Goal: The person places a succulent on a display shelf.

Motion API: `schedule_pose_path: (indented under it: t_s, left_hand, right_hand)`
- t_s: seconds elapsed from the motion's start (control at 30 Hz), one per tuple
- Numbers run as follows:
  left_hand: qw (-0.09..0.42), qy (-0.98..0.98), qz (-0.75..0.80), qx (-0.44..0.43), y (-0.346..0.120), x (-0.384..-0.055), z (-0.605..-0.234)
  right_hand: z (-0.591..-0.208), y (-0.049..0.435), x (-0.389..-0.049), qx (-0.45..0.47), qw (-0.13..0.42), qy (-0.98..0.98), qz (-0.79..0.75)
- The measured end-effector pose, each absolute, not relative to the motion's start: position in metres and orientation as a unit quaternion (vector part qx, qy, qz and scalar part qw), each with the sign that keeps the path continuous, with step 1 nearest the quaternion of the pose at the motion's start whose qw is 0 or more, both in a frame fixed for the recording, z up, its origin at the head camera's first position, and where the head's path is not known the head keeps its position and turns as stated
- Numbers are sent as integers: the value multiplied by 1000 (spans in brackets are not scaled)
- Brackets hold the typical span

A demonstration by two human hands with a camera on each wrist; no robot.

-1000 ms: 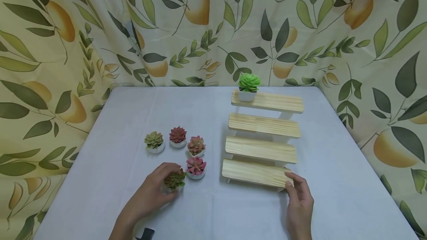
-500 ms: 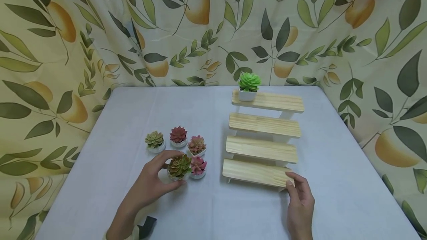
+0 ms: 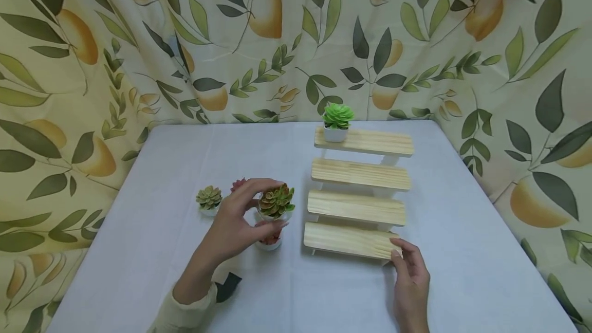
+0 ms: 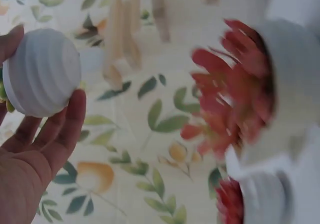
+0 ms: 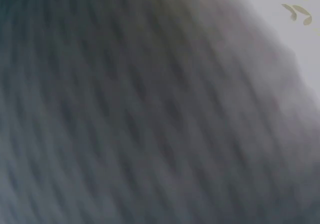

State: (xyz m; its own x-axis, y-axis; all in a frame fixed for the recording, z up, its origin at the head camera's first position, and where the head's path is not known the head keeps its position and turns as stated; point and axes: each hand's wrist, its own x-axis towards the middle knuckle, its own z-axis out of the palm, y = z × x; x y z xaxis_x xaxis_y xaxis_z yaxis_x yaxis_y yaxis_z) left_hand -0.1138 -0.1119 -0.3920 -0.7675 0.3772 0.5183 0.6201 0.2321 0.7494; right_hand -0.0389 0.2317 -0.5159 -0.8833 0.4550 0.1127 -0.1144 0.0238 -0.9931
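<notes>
My left hand (image 3: 236, 222) grips a small potted succulent (image 3: 276, 201) with reddish-green leaves, fingers and thumb round its pot, raised over the other plants. In the left wrist view its round, ribbed white pot (image 4: 44, 73) shows between the fingers. My right hand (image 3: 411, 279) pinches the right end of the lowest tier of a stepped wooden display stand (image 3: 347, 239). On the stand's top tier, toward the left, a bright green succulent (image 3: 337, 115) sits in a square white pot. A dark, blurred textured surface fills most of the right wrist view.
Left of the stand, a pale green succulent (image 3: 209, 197) stands on the white tablecloth (image 3: 139, 251). A dark red succulent (image 3: 238, 184) and a pink one (image 3: 270, 239) are partly hidden by the left hand. Behind the table hangs a fruit-and-leaf patterned curtain (image 3: 296, 86).
My left hand has lifted the reddish-green succulent off the table and carried it up and right, now overlapping the plants behind it. The right hand keeps its hold on the stand.
</notes>
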Motion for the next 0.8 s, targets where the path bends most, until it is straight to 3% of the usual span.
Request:
schedule_pose_path:
  t_s: [0.47, 0.8]
  left_hand:
    - [133, -760, -515, -375, -53, -146, -354]
    - [129, -751, -524, -381, -12, -171, -354]
  right_hand:
    - [-516, 231, -39, -106, 206, -688, 687]
    - [-514, 236, -36, -110, 210, -698, 676]
